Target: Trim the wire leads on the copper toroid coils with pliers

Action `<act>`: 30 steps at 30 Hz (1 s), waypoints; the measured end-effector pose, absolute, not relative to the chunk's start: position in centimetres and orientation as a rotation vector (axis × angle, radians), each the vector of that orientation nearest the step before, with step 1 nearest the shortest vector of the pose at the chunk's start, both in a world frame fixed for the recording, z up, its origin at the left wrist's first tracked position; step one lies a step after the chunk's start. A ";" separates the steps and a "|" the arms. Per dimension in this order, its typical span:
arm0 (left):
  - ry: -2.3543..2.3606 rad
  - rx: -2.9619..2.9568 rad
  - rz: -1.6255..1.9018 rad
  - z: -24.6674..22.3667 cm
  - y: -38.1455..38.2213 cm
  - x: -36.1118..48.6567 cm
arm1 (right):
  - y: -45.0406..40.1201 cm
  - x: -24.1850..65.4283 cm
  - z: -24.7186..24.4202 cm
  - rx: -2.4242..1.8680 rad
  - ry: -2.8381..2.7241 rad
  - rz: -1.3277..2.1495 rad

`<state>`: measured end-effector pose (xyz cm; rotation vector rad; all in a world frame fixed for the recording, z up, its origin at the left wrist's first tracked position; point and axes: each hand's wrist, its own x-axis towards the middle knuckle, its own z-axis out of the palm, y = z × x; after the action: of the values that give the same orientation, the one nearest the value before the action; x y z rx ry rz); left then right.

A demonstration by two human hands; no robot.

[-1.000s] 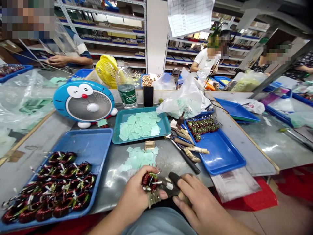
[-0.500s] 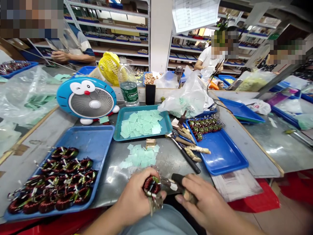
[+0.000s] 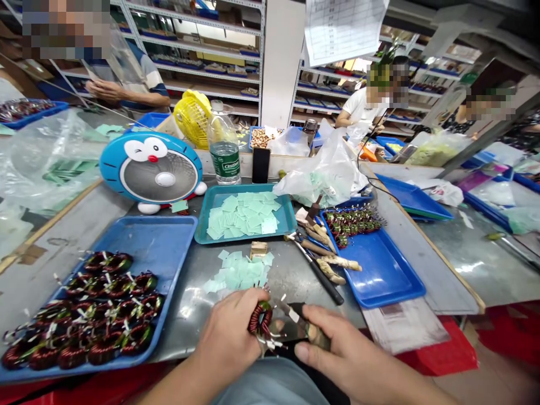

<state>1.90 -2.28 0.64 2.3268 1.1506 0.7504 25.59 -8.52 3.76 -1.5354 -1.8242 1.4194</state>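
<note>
My left hand [image 3: 230, 323] is closed around a toroidal coil [image 3: 260, 318], a dark ring wound with reddish-brown wire, its white-sleeved leads sticking out. My right hand [image 3: 333, 343] grips a hand tool [image 3: 317, 336] by a brown wrapped handle. The tool's dark metal end points left at the coil; its exact kind and whether it touches the coil I cannot tell. Both hands are above my lap at the table's front edge. Beyond them lies a pile of pale green paper squares [image 3: 240, 273], with a small wooden block [image 3: 259, 249] beside it.
A blue tray [image 3: 177, 247] on the left carries rows of similar coils. A teal tray [image 3: 202, 230] holds more green squares. Wrapped-handle tools [image 3: 333, 270] lie beside a right-hand blue tray [image 3: 388, 275] with smaller coils. Behind stand a blue fan [image 3: 162, 179] and water bottle [image 3: 225, 154]. Other people sit beyond.
The coil in my left hand has turned, and its leads now spread out more visibly. My right hand has shifted slightly left with the tool. The camera view has moved a little.
</note>
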 end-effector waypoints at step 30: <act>1.076 2.343 0.851 1.5 -2.7 2.0 | -8.4 26.0 2.2 -1.597 -2.292 0.522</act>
<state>1.99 -2.72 1.53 2.3428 1.0763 0.8512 26.02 -8.41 2.21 -1.5969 -2.2918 0.5224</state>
